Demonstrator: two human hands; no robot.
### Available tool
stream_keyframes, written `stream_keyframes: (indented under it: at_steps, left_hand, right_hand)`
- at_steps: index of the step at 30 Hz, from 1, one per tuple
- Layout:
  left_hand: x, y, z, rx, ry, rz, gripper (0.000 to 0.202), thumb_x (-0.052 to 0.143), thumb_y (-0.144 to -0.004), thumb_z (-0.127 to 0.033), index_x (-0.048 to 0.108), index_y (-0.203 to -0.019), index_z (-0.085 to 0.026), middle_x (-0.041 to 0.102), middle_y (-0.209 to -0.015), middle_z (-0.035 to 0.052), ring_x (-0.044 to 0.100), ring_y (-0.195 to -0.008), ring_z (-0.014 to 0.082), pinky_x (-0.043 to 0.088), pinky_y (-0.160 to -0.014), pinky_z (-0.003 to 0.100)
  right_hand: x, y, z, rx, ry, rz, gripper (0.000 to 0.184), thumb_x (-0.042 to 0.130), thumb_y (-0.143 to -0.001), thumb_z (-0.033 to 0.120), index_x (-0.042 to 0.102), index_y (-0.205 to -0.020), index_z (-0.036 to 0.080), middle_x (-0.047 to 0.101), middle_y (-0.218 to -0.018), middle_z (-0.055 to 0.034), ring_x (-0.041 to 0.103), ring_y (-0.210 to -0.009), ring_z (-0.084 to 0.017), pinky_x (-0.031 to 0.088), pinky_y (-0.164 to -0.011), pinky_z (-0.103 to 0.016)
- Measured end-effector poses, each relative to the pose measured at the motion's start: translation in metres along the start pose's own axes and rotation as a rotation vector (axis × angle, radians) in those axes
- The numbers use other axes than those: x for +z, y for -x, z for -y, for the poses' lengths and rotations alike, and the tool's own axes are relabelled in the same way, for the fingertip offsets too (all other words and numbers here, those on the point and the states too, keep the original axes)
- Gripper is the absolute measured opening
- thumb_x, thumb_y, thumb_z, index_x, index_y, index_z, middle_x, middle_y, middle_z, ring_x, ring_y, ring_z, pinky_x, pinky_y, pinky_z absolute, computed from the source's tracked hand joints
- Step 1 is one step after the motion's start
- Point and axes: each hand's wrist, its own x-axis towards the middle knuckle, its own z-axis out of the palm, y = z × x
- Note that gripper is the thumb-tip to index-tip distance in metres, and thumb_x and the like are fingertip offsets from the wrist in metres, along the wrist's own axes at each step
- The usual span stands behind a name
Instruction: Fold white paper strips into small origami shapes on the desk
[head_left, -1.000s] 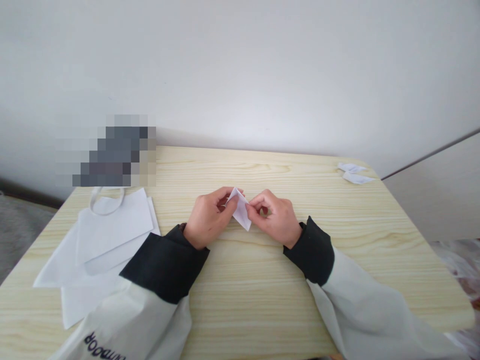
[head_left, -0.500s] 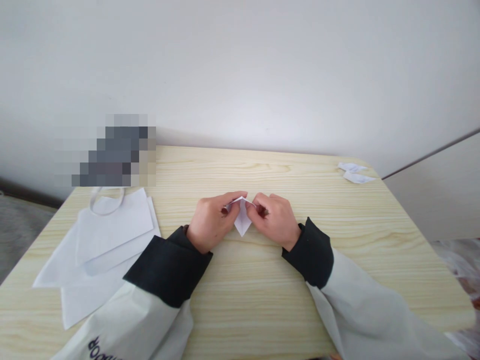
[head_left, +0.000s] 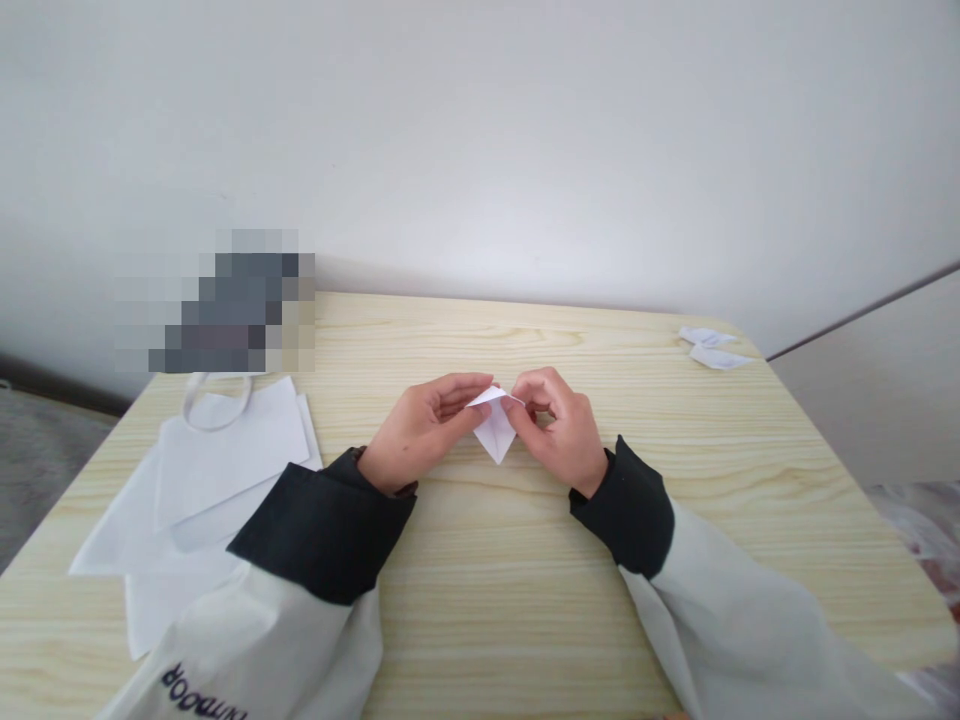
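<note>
Between my hands is a small piece of folded white paper (head_left: 496, 434), held just over the middle of the table. A pointed end faces me, with a crease down its centre. My left hand (head_left: 429, 425) grips its left edge, thumb on the near face and the fingers stretched behind. On the other side, my right hand (head_left: 561, 425) pinches the right edge between thumb and curled forefinger. The paper's far side is hidden by the fingers.
White paper sheets (head_left: 225, 470) lie overlapping at the left, with a white ring-shaped loop (head_left: 217, 428) on top. Behind them is a blurred dark object (head_left: 232, 310). Two folded paper pieces (head_left: 716, 350) lie at the table's (head_left: 480, 600) far right corner. A wall (head_left: 480, 150) stands behind.
The folded paper has shifted slightly right and turned a little, its top flap now showing more. My left fingers have straightened out behind it, while my right hand keeps its pinch.
</note>
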Motion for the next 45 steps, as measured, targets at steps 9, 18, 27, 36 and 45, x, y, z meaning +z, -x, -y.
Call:
stream_keyframes:
  at_steps: [9, 18, 27, 36, 45]
  left_hand:
    - [-0.005, -0.001, 0.005, 0.024, -0.016, 0.015, 0.032, 0.064, -0.076, -0.03, 0.064, -0.102, -0.012, 0.069, -0.102, 0.0102, 0.064, -0.092, 0.0225, 0.05, -0.085, 0.035]
    - [-0.006, -0.001, 0.005, 0.019, 0.028, 0.05, 0.034, 0.068, -0.072, -0.03, 0.061, -0.101, -0.013, 0.069, -0.097, 0.0099, 0.065, -0.087, 0.0211, 0.052, -0.077, 0.033]
    - [-0.011, -0.003, 0.002, -0.17, 0.326, 0.098, 0.034, 0.066, -0.067, -0.016, 0.067, -0.101, -0.015, 0.07, -0.103, 0.0097, 0.064, -0.097, 0.0256, 0.05, -0.084, 0.039]
    - [-0.008, -0.003, -0.003, -0.14, 0.35, 0.092, 0.029, 0.065, -0.074, -0.02, 0.068, -0.101, -0.012, 0.068, -0.106, 0.0115, 0.063, -0.099, 0.0248, 0.048, -0.089, 0.04]
    - [-0.01, -0.003, 0.004, -0.089, 0.23, 0.032, 0.033, 0.072, -0.071, -0.028, 0.068, -0.102, -0.015, 0.069, -0.106, 0.0095, 0.064, -0.098, 0.0225, 0.047, -0.093, 0.038]
  right_hand:
    - [-0.005, -0.001, -0.005, -0.056, 0.139, 0.021, 0.018, 0.056, -0.071, 0.013, 0.05, -0.086, 0.022, 0.055, -0.055, 0.0085, 0.051, -0.046, -0.008, 0.041, -0.05, -0.019]
    - [-0.004, -0.001, -0.003, -0.107, 0.122, 0.052, 0.021, 0.06, -0.073, 0.017, 0.053, -0.093, 0.022, 0.054, -0.057, 0.0078, 0.053, -0.048, -0.008, 0.043, -0.053, -0.019]
    - [-0.012, 0.001, -0.005, -0.189, 0.026, 0.038, 0.018, 0.052, -0.082, 0.018, 0.064, -0.095, 0.022, 0.07, -0.079, -0.0003, 0.058, -0.052, -0.009, 0.048, -0.053, -0.021]
    - [-0.016, -0.002, -0.003, -0.349, 0.112, 0.089, 0.03, 0.044, -0.084, 0.013, 0.065, -0.104, 0.024, 0.067, -0.08, -0.0019, 0.062, -0.071, -0.012, 0.049, -0.067, -0.025]
    - [-0.015, -0.001, -0.004, -0.288, 0.125, 0.077, 0.03, 0.047, -0.082, 0.015, 0.06, -0.108, 0.023, 0.068, -0.087, -0.0018, 0.061, -0.069, -0.012, 0.05, -0.067, -0.026]
